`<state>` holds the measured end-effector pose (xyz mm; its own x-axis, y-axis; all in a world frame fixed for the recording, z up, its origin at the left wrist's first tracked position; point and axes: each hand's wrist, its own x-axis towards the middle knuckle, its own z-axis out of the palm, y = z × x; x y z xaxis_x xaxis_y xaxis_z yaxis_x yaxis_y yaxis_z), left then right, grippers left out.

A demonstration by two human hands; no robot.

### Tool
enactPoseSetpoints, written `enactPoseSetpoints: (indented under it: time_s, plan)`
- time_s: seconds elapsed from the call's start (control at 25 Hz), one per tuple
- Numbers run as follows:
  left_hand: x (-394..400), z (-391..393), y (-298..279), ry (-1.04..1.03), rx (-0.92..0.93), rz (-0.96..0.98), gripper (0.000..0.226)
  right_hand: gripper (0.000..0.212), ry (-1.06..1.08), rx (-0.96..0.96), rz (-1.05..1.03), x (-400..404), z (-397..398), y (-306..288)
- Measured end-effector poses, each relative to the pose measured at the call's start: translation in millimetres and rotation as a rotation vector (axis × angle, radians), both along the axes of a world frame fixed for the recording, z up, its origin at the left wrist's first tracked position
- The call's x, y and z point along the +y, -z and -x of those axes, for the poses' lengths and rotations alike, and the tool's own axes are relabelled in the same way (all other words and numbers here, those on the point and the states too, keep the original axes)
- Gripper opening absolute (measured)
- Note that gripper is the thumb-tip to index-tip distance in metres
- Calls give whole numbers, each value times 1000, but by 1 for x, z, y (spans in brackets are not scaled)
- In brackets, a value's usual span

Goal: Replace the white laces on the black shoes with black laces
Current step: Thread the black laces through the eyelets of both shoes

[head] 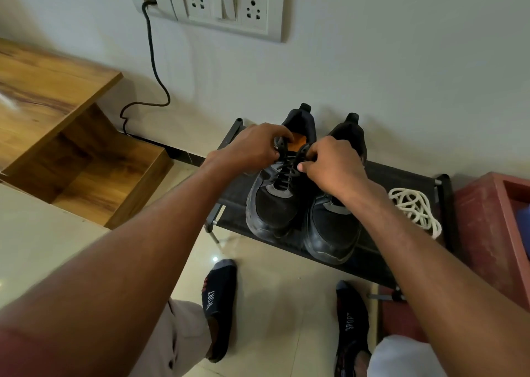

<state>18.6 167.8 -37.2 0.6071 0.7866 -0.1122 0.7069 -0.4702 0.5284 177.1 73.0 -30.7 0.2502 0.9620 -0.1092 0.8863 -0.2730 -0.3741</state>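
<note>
Two black shoes stand side by side on a low black rack [401, 176], toes toward me. The left shoe [272, 204] has a black lace [286, 173] threaded through its eyelets and an orange insole showing. My left hand [252, 147] pinches the lace at the shoe's top left eyelets. My right hand [332, 167] pinches the lace at the top right eyelets. The right shoe [332, 230] is partly hidden under my right wrist, so its lacing cannot be seen. A bundle of white laces [413, 207] lies on the rack to the right of the shoes.
A wooden stepped cabinet [57, 118] stands at the left. A black cable [152, 61] hangs from the wall socket panel [226, 3]. A red box [493, 233] sits right of the rack. My socked feet [218, 305] rest on the tiled floor.
</note>
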Motion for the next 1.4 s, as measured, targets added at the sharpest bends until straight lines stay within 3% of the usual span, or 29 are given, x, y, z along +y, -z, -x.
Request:
enactPoseSetpoints:
  time_s: [0.28,0.36,0.44,0.56,0.68,0.8,0.96,1.04,1.16,1.2,1.32,1.4]
  plan:
    - [8,5,8,-70,-36,-80,54,18,162,-133,-98,3,-5,-4]
    - [7,6,7,-82,-14,-67,51,17,147,-82,-136,4,-3,-6]
    - [7,6,0,-146,-31,-50,46,16,126,102,-252,5,-3,-16]
    - [3,6,-23,-306,-263,3,31,17,-23,352,-352,10,0,-33]
    - [-16,5,-46,-326,-615,284,35,16,-125,457,-413,10,9,-39]
    - [-40,3,-62,-249,-774,532,46,15,-66,636,-512,3,9,-46]
    - [-47,6,-65,-337,-954,644,31,26,152,762,-507,2,-7,-48]
    - [-45,12,-58,-391,-930,577,24,26,320,658,-418,-4,-13,-45]
    - [-51,13,-50,-441,-806,446,17,29,329,256,-302,-14,-18,-29]
    - [-51,10,-46,-451,-763,420,15,28,314,284,-296,-16,-18,-27]
    - [-44,2,-39,-462,-551,348,15,12,300,879,-311,-14,-16,-31]
    - [-41,-4,-32,-450,-368,242,16,21,251,1238,-326,-12,-18,-35]
